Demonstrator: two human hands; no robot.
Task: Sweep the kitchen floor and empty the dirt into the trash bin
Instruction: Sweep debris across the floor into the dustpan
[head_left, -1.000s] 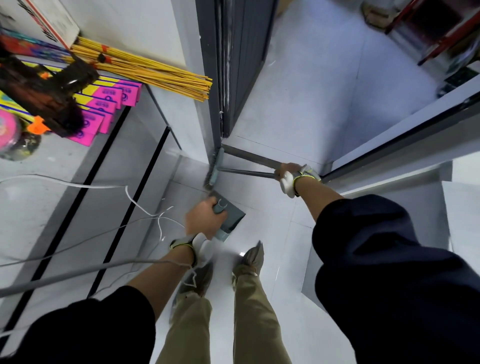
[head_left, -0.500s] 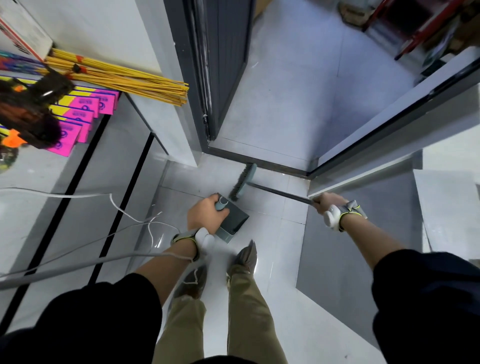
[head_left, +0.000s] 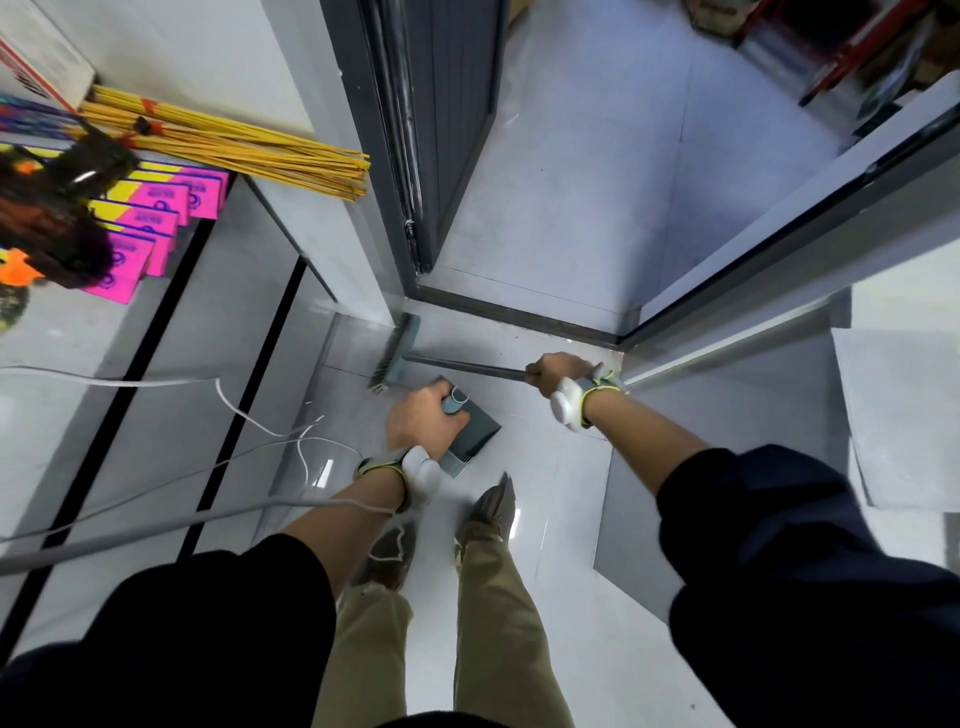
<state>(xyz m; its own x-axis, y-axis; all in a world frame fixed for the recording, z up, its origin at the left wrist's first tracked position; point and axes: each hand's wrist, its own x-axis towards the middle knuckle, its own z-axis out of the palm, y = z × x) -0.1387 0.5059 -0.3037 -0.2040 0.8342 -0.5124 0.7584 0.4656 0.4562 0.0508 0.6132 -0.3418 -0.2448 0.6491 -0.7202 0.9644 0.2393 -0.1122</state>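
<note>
My right hand (head_left: 558, 371) grips the dark handle of a grey-green broom (head_left: 397, 356). The broom's head lies on the pale tiled floor (head_left: 550, 493) in the corner by the door threshold, bristles toward the left wall. My left hand (head_left: 423, 418) grips the upright handle of a grey dustpan (head_left: 470, 434). The pan stands on the floor just right of the broom head and in front of my shoes. No trash bin is in view.
A dark grey door (head_left: 441, 130) stands open over a threshold (head_left: 519, 314), with more floor beyond. On the left counter (head_left: 156, 364) lie yellow sticks (head_left: 234, 143), pink boxes (head_left: 156, 218) and white cables (head_left: 249, 415). A low grey block (head_left: 893, 415) stands at the right.
The broom head has swept left from beside the dustpan into the corner by the wall, and my right hand has followed it leftward. My left hand still holds the dustpan in place.
</note>
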